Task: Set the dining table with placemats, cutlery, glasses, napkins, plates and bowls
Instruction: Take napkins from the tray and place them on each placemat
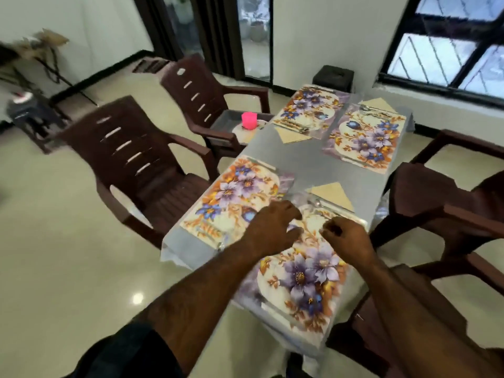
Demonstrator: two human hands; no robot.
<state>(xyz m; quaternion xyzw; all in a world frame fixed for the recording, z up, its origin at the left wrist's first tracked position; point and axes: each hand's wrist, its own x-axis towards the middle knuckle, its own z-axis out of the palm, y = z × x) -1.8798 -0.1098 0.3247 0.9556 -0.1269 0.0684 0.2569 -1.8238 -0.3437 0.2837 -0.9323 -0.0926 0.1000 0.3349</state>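
On the brown chair (218, 124) left of the surface (297, 162) a pink cup (248, 120) stands on a plate (246, 132), not yet moved over. Four flowered placemats lie on the surface. The near-left placemat (231, 197) seems to have cutlery at its near end, though blur leaves that unsure. Right of it is the nearest placemat (305, 271), and both hands hover over its far end. The left hand (272, 227) has its fingers loosely curled downward with nothing visibly in them. The right hand (346, 238) is curled tighter, fingertips drawn together, and I cannot tell if it pinches anything. Just beyond them lie a spoon (317, 204) and a folded tan napkin (331, 195).

The placemats look thin, flexible and slick on the smooth cloth, so they will likely slide; better pressed flat than tugged. The napkin is light and soft, best pinched at a corner. The plate and cup are the breakable pieces: lift the plate by its rim, the cup round its wall.
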